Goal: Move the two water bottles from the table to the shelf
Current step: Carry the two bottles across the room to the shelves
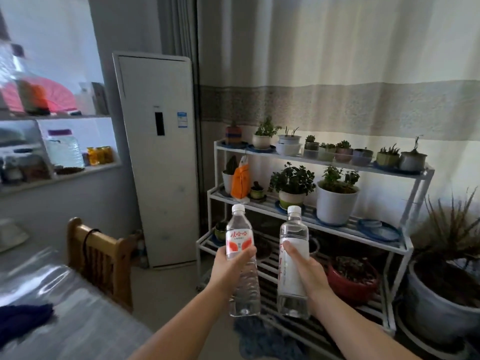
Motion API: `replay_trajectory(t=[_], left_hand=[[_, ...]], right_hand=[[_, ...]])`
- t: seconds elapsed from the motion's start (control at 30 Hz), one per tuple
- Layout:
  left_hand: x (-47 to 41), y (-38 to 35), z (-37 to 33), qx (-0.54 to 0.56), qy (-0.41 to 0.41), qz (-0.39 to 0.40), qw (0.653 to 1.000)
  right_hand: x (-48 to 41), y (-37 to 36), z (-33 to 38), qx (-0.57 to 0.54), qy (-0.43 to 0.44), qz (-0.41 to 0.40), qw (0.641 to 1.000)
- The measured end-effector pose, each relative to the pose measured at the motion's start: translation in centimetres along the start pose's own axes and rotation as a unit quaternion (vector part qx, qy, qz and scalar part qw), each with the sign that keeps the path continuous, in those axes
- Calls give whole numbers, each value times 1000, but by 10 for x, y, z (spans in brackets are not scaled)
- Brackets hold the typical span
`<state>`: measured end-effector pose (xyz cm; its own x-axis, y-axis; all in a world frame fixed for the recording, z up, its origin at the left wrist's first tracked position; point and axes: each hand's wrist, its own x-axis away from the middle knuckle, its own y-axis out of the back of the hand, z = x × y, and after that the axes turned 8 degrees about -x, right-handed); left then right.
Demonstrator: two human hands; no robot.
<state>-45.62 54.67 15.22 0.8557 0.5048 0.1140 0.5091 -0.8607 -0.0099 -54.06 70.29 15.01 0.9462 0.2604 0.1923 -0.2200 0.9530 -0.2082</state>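
My left hand (pixel 228 268) grips a clear water bottle with a red and white label (pixel 241 255) around its middle. My right hand (pixel 301 268) holds a second clear water bottle with a mostly white label (pixel 292 266). Both bottles have white caps, stand nearly upright and hang in the air side by side. They are in front of a white tiered metal shelf (pixel 405 245) that carries many potted plants. The table (pixel 65 307) with a shiny plastic cover lies at the lower left, behind the bottles.
A tall white air conditioner (pixel 158 157) stands left of the shelf. A wooden chair (pixel 98 258) sits by the table. A large potted plant (pixel 446 294) stands on the floor at right. A red pot (pixel 353 279) rests on the lower tier. Curtains hang behind.
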Motion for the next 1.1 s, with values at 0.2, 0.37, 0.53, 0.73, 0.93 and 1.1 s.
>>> replay_trajectory(t=[0.2,0.37,0.53,0.73,0.93,1.1], left_hand=[[-77,13,-10,-37,-3,-107,994],[-149,25,-15,-42,3,-191,981],[-207,30,-30,-48,10,-279,959],[-252,41,-33,-43,12,-351,935],[-292,75,-28,-19,19,-403,915],[-340,129,-26,-4,14,-422,906]], right_hand=[[-102,-42,2,21,-28,49,998],[-190,-74,16,51,-40,130,989],[-265,-99,36,124,-22,200,972],[-332,-139,35,165,-9,257,952],[-382,-210,10,175,-30,301,937],[-415,-284,-4,184,-22,332,925]])
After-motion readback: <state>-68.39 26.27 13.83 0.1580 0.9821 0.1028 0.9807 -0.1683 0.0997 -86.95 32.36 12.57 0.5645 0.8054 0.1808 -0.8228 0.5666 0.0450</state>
